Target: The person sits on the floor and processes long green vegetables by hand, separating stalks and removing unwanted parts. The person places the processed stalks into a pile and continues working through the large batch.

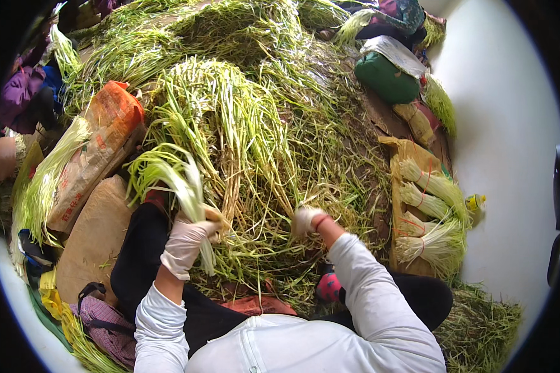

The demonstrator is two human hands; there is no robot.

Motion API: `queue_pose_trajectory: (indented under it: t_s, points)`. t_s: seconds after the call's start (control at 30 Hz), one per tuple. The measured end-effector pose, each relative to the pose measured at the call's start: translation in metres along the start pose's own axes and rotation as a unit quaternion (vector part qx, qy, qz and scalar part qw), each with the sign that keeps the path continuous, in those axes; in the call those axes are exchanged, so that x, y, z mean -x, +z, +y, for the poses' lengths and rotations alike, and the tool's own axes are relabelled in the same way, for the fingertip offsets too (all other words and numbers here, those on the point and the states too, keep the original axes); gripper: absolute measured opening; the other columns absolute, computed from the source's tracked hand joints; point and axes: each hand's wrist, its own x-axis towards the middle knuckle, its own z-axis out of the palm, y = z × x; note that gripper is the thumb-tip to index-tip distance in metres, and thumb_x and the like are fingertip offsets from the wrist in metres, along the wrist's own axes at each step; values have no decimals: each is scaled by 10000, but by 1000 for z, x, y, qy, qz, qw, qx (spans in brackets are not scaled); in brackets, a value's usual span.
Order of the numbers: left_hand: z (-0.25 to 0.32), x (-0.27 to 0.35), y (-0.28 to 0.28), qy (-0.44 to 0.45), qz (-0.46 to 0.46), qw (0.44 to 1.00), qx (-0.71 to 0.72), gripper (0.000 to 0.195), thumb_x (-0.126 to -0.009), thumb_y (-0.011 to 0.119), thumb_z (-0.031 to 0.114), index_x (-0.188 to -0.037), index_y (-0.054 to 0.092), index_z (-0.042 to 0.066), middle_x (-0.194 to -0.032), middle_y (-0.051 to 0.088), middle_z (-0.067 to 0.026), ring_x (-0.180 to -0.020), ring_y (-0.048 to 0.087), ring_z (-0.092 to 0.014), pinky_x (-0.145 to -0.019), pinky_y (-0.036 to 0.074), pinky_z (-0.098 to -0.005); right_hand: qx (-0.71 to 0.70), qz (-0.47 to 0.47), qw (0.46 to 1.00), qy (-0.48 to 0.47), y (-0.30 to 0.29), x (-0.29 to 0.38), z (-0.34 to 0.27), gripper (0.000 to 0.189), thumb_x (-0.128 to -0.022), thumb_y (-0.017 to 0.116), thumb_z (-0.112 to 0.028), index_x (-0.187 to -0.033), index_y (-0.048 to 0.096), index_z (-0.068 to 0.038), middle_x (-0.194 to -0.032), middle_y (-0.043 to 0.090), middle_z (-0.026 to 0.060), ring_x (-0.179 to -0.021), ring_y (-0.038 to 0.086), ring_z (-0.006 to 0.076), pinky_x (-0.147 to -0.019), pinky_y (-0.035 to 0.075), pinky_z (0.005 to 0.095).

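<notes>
My left hand (186, 245), in a pale thin glove, grips a bunch of long leafy stalks (190, 186), possibly chives. The bunch's green tips droop over to the left, and pale ends hang below my fist. My right hand (306, 221), also gloved and with a red band at the wrist, is blurred. It is low over the loose stalks and trimmings, its fingers curled; whether it pinches anything is not clear. Before me a large heap of green stalks (228, 112) lies with brownish ends towards me.
Tied pale bundles (422, 205) rest on a yellowish sack at right, beside a white wall (499, 116). Left of me are a printed sack (98, 144), a brown sack (95, 233) and a checked bag (105, 321). Other people sit at upper left and upper right.
</notes>
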Motion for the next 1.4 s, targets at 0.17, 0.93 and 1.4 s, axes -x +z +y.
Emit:
queue_pose_trajectory:
  t_s: [0.17, 0.93, 1.4]
  points:
    - [-3, -7, 11, -30, -69, 995, 66, 218, -786, 569, -74, -984, 626, -1, -996, 653, -130, -659, 562, -73, -542, 478, -193, -398, 466, 789, 37, -40, -54, 60, 209, -819, 572, -84, -988, 693, -109, -972, 676, 141, -895, 650, 287, -842, 500, 334]
    - [1, -17, -32, 58, 28, 910, 409, 82, -891, 580, 76, -961, 620, 92, -921, 686, -95, -547, 593, -65, -559, 537, -240, -632, 355, 623, -295, -65, 105, 27, 309, -790, 697, -48, -1091, 642, -91, -966, 673, 46, -712, 594, 85, -608, 496, 221]
    - [-2, -14, -15, 55, -7, 968, 245, 213, -812, 679, 44, -1009, 602, 53, -948, 644, -47, -663, 559, -60, -535, 476, -188, -265, 452, 774, -355, -18, 85, -111, 373, -728, 758, -173, -1065, 616, -100, -713, 589, 128, -593, 560, 247, -589, 479, 325]
